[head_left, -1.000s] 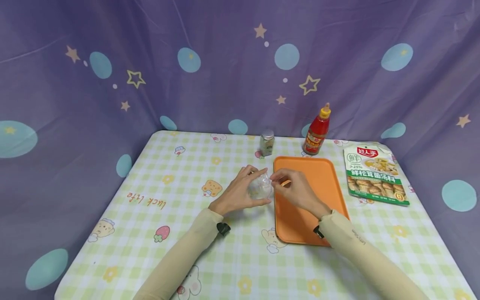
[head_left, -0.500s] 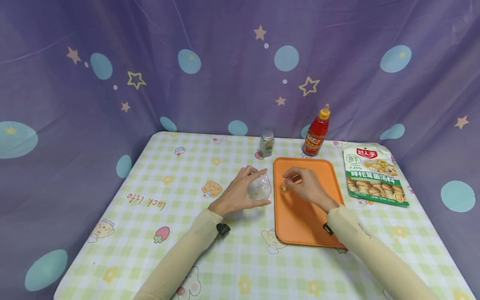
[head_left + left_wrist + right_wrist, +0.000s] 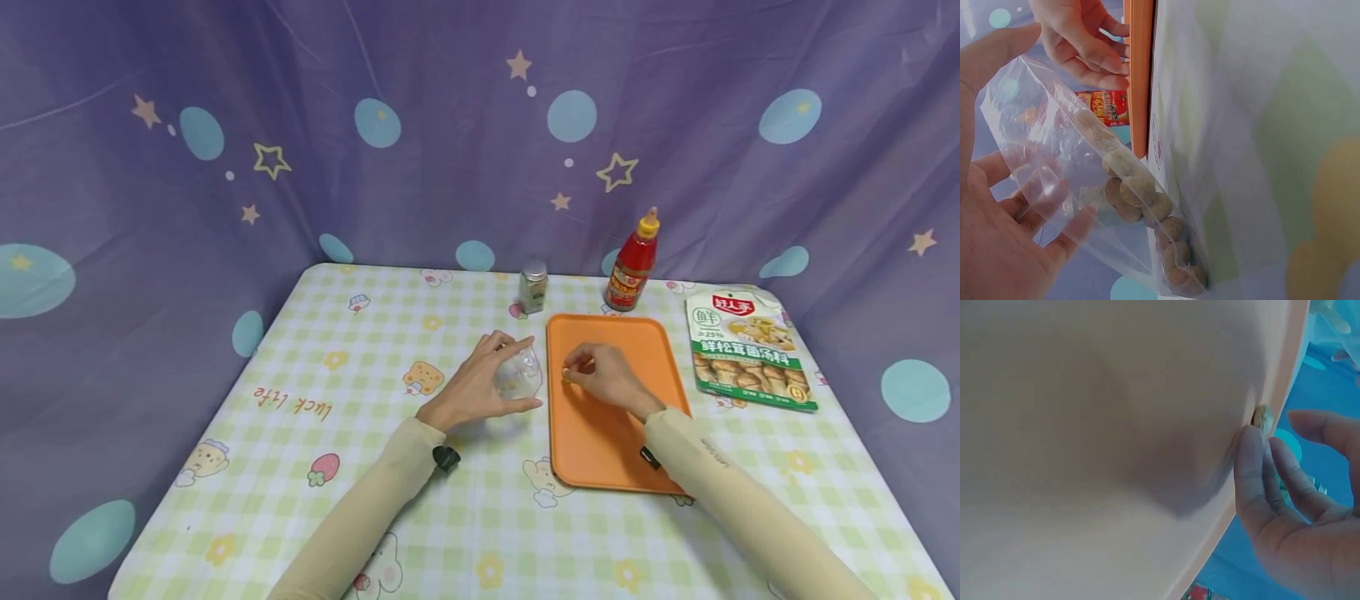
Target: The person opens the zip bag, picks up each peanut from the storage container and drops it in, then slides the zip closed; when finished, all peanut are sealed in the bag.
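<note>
My left hand (image 3: 480,379) holds a clear plastic bag (image 3: 1041,119) by its edges, the thumb at one side of the mouth and the fingers spread along the other. Through the film, several tan peanuts in their shells (image 3: 1138,189) show at the bottom of the bag. Over the left part of the orange tray (image 3: 600,454) is my right hand (image 3: 609,377), its fingertips right at a small tan peanut (image 3: 1263,417) by the tray's raised edge. In the right wrist view the thumb stands apart from the peanut.
Behind the tray stand a red sauce bottle (image 3: 632,267) with a yellow cap and a small spice jar (image 3: 533,287) with a metal lid. A green and white food pouch (image 3: 750,350) lies right of the tray. A checked cloth (image 3: 405,508) covers the table.
My right hand went from the bag's mouth to over the tray, where the peanut came to lie, then shifted slightly left against it. My left hand and the bag stayed put.
</note>
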{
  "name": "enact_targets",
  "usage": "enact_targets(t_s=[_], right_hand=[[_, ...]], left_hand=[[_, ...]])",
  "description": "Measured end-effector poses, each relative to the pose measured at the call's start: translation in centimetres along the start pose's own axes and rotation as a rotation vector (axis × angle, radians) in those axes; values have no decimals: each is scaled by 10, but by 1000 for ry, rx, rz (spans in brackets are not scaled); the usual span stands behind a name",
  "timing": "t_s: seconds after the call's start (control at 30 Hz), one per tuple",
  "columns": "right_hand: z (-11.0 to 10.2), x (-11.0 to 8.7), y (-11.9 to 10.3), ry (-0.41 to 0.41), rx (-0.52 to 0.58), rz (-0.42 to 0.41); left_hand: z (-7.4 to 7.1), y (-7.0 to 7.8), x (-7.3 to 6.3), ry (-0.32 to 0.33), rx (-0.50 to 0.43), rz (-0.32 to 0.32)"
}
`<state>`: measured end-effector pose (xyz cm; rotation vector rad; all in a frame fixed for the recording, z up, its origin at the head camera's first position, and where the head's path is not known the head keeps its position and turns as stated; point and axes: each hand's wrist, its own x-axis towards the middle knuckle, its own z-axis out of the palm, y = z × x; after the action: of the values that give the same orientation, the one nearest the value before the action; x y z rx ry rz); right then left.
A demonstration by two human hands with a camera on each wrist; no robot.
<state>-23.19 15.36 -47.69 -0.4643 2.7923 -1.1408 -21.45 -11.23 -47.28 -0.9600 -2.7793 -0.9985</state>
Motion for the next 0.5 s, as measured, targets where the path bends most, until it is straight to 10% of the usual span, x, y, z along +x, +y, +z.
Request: enact_targets(t_s=[0.5], right_hand=[[10, 6, -3, -42, -39, -5]], left_hand=[[0, -2, 0, 2, 30, 8]])
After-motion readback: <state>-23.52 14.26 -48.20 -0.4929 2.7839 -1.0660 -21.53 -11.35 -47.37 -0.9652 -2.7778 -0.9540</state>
